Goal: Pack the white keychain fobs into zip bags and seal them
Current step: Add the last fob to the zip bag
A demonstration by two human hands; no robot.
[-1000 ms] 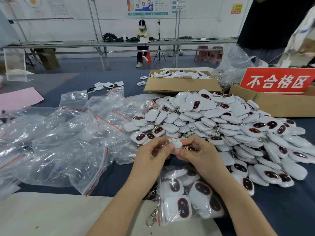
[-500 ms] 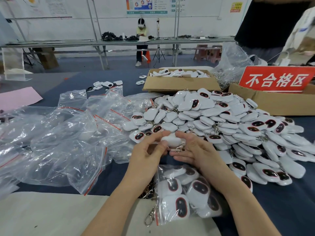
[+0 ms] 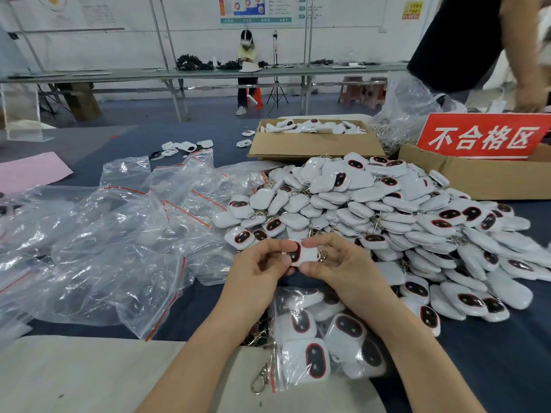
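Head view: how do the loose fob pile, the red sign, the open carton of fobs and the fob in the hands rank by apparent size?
1. loose fob pile
2. red sign and open carton: look alike, not ranked
3. held fob, smallest, though nearest the camera

Fingers of the left hand (image 3: pixel 256 272) and right hand (image 3: pixel 343 266) are covering the edges of a white fob (image 3: pixel 301 254), hiding its full outline. The right hand's wrist is hiding part of a filled zip bag (image 3: pixel 313 350). A standing person (image 3: pixel 453 40) is being cut off by the top and right edges. Empty bags (image 3: pixel 59 248) are running off the left edge. The wall poster (image 3: pixel 256 8) is showing print too small to read.
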